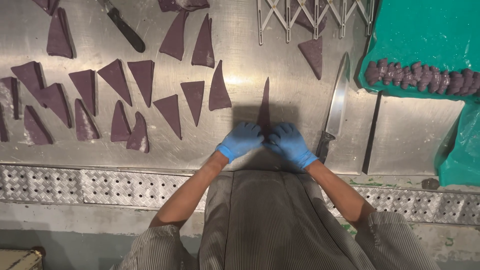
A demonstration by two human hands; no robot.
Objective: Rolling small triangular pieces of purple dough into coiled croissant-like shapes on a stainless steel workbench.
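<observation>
Two gloved hands together at the near table edge: left hand [240,140] and right hand [290,144], fingers curled down onto the wide base of one long dough triangle [264,107], tip pointing away. Pressing on it rather than clenched round it; grip underneath hidden. Looks like the rolling step, just at the start — base end only, tip flat on the steel table [280,80]. Next move probably needs even pressure from both palms, pushing away toward the tip, keeping it centred.

Counts, near to far:
- 1 triangle under the hands.
- 1 large knife [336,102] just right of it, blade pointing away.
- roughly 20 purple cut triangles [170,112] spread left; some cropped at the frame edge, exact count not possible.
- 1 lone triangle [313,54] far right of centre.
- 1 dark-handled tool [125,29] far left.
- 1 expandable multi-wheel cutter [312,17] at far edge.
- 1 row of rolled pieces [422,77] on green sheet [425,30]; about a dozen, too bunched to count.
</observation>
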